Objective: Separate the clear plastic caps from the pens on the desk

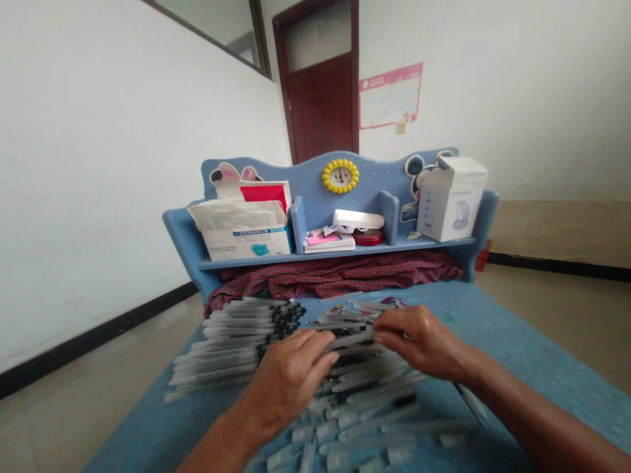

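Above the blue desk, a translucent grey pen (352, 338) spans the gap between my two hands. My left hand (293, 371) pinches its left end between thumb and fingers. At the other end, my right hand (419, 338) closes its fingertips round it. A neat stack of pens (227, 345) with black ends lies to the left of my left hand. Below and between my hands spreads a looser heap of pens (374, 374), partly blurred. Several clear pen caps (340, 460) lie near the front. A few pens (472, 402) rest under my right forearm.
A blue desk (517, 374) carries a shelf at the back. On it stand a mask box (246, 233), a stack of papers (329, 244), a red round tin (369, 237) and a white box (451, 200). Plaid cloth (340, 276) is bunched under the shelf.
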A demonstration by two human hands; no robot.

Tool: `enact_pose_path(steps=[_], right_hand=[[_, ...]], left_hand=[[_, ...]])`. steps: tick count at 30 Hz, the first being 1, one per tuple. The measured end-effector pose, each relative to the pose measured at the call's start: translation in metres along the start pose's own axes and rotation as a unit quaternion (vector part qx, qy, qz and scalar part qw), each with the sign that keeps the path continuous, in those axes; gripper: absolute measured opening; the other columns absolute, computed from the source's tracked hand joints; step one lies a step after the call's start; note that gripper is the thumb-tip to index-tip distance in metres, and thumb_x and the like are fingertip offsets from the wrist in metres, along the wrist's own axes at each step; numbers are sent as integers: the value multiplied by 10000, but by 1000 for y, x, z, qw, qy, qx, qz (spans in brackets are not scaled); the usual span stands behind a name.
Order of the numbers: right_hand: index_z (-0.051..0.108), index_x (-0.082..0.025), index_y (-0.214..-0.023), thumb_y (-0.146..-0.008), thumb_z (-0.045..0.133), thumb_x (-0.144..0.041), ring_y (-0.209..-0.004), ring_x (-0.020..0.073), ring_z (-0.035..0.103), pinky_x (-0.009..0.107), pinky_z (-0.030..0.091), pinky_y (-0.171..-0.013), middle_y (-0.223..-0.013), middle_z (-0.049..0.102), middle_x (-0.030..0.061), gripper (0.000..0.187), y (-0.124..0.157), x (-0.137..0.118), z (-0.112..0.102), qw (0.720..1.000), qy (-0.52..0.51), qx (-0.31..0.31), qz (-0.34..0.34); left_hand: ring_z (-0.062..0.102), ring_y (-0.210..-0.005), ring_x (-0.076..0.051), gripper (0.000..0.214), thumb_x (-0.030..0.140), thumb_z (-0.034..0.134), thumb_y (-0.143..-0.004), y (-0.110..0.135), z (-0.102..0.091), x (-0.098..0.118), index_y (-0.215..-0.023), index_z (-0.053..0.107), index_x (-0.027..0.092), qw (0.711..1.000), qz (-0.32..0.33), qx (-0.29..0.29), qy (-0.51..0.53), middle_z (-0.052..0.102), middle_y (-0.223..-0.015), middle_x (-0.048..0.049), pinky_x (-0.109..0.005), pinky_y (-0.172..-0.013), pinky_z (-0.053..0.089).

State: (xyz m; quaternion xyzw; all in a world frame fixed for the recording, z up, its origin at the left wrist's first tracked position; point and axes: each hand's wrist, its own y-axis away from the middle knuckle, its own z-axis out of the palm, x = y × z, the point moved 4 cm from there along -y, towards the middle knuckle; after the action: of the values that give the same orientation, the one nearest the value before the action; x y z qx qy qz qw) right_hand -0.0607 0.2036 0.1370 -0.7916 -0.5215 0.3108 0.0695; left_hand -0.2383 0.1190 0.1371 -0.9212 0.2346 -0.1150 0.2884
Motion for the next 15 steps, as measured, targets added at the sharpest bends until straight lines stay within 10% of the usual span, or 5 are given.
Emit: enact_pose_path(steps=[5, 15], right_hand=[[610, -159, -754, -873, 483, -265, -567, 85, 464, 194, 326, -539, -633, 535, -17, 204, 0, 5, -21, 999, -38, -10, 24], [593, -174, -683, -863, 484, -258, -516, 83, 416, 212, 277, -503, -571, 519, -22, 226, 6, -23, -22, 987, 53, -151, -15]], left_hand=[[591, -609, -104, 202, 283, 442, -890, -5, -9, -11, -825, 609, 189, 993, -91, -53, 61, 625, -673, 26, -178, -556, 416], [515, -530, -80, 340, 318, 387, -922, -5, -4, 8, -631, 501, 183, 984, -48, -147, 88, 509, -554, 55, -182, -502, 326]])
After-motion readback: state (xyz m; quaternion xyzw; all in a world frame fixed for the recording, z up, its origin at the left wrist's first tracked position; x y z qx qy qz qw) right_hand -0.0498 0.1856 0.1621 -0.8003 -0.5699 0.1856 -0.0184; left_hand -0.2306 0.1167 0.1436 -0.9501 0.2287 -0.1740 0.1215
